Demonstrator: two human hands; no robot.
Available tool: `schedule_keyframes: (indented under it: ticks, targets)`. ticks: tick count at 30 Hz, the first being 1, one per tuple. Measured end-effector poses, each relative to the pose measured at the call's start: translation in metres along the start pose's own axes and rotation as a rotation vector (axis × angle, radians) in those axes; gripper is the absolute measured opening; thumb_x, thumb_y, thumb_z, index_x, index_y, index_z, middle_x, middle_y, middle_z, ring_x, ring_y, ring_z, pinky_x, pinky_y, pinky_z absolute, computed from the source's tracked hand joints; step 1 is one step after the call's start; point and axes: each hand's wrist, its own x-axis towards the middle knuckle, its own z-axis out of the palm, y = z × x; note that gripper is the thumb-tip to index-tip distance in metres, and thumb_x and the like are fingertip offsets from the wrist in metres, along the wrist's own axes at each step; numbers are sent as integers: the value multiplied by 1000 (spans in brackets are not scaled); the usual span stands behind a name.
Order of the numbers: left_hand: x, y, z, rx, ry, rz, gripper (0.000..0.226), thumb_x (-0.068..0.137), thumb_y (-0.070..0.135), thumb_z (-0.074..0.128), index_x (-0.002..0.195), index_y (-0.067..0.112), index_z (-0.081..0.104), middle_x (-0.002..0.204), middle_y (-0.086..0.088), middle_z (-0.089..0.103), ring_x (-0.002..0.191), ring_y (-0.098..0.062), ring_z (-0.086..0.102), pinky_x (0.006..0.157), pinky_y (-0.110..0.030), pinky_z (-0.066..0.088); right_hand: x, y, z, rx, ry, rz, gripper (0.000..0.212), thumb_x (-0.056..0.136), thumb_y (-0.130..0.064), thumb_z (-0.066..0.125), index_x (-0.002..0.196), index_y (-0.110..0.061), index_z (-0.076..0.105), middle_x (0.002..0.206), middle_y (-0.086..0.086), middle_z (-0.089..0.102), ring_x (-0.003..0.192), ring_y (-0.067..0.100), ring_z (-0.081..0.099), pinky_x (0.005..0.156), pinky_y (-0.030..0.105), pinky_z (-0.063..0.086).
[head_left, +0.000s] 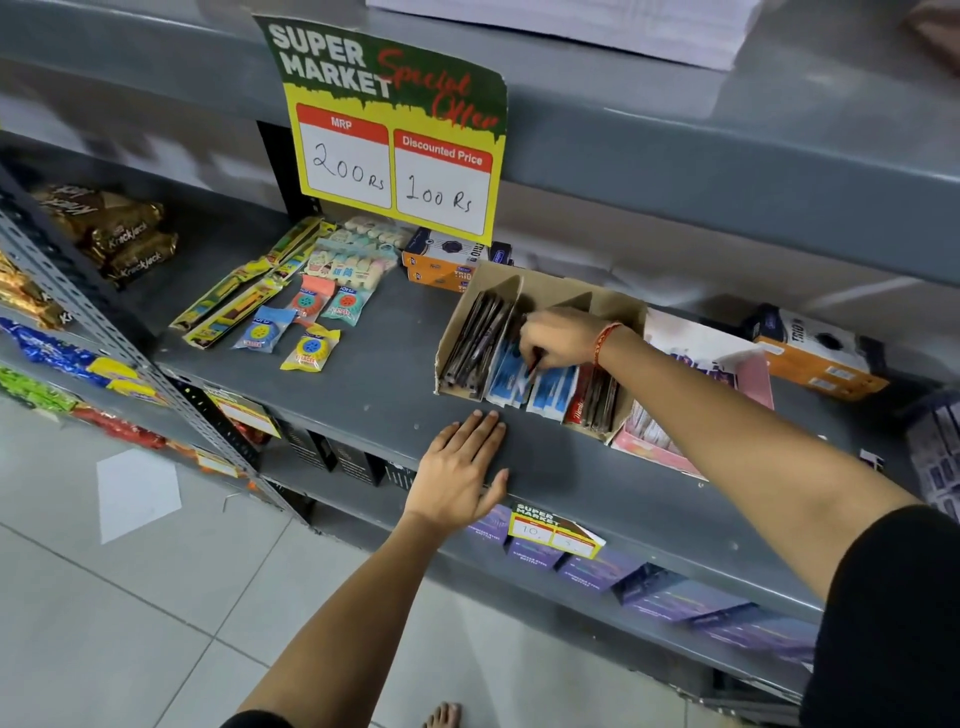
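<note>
Cardboard box (550, 286) with dividers is sitting on the grey shelf (374, 384), and the right hand (563, 338) is reaching into its middle compartment — the fingers (532, 356) are curling down and pinching 1 of the blue packets (504, 374) standing there. The left hand (465, 462) is lying flat on the shelf's front edge just before the box, fingers straight and together, holding nothing.

Grey metal shelf (363, 395), kinda cluttered: yellow pencil packs (234, 301) and round eraser packets (311, 345) at the left, orange boxes (441, 265) at the back, cardboard box (550, 283) mid-shelf, pink box (654, 452) just beside it. Left hand (462, 470) rests flat near the front edge.
</note>
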Motion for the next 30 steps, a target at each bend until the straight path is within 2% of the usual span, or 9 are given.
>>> schedule_keyframes:
  ticks: [4, 8, 11, 13, 15, 17, 21, 25, 30]
  targets:
    - [-1, 1, 0, 7, -8, -1, 55, 88, 41, 37, 126, 6, 55, 131, -12, 57, 123, -28, 51, 101, -42, 41, -11, 11, -19, 381, 277, 181, 22, 83, -19, 70, 102, -9, 71, 104, 11, 70, 86, 20, 61, 84, 34, 50]
    - [-1, 2, -1, 1, -14, -8, 55, 88, 41, 38, 127, 6, 55, 132, -12, 56, 123, -27, 50, 101, -42, 40, -17, 15, -34, 1016, 761, 456, 31, 77, -10, 76, 102, 7, 69, 95, 12, 69, 66, 12, 64, 63, 14, 54]
    - [0, 2, -3, 1, -13, -13, 54, 87, 41, 39, 126, 7, 55, 132, -11, 56, 124, -27, 50, 101, -41, 40, -11, 15, -35, 1365, 805, 682, 14, 75, -7, 78, 74, -4, 64, 90, 17, 70, 51, 4, 67, 56, 13, 58]
    - [-1, 3, -4, -7, -14, -13, 54, 87, 40, 40, 126, 7, 56, 132, -11, 57, 123, -26, 51, 101, -41, 41, -3, 11, -25, 1402, 588, 795, 20, 81, -10, 73, 69, -13, 58, 95, 18, 71, 79, 17, 72, 80, 29, 61]
    - [-1, 2, -3, -19, -7, -10, 53, 87, 39, 41, 125, 6, 57, 131, -11, 57, 123, -27, 51, 100, -41, 42, 2, -5, -15, 1446, 362, 825, 6, 91, -11, 61, 94, -7, 61, 112, 17, 66, 108, 27, 65, 97, 40, 54]
    - [-1, 2, -3, -23, -1, -3, 53, 86, 39, 41, 124, 6, 58, 131, -12, 57, 122, -27, 52, 100, -42, 43, 7, -19, -6, 1445, 188, 864, 29, 98, -13, 46, 125, -2, 51, 133, 16, 55, 123, 32, 55, 105, 48, 45]
    - [1, 2, -3, -15, 3, 7, 52, 85, 38, 42, 122, 5, 59, 129, -12, 59, 121, -27, 53, 98, -41, 44, 11, -36, 5, 1450, 254, 1008, 27, 100, -8, 31, 99, 9, 53, 118, 17, 55, 96, 32, 56, 68, 30, 60]
    - [1, 1, -3, -21, 7, 11, 52, 84, 38, 42, 121, 5, 60, 128, -12, 59, 120, -27, 54, 97, -41, 45, 8, -45, 17, 1457, 230, 1074, 46, 104, -14, 27, 58, -6, 25, 66, 17, 31, 83, 34, 47, 87, 36, 41]
    - [2, 3, -5, -16, 7, 9, 52, 84, 37, 41, 121, 4, 60, 128, -12, 59, 119, -27, 54, 97, -42, 45, 13, -37, 27, 861, 507, 1023, 30, 92, 7, 38, 112, 10, 59, 121, 28, 57, 115, 41, 55, 99, 44, 46]
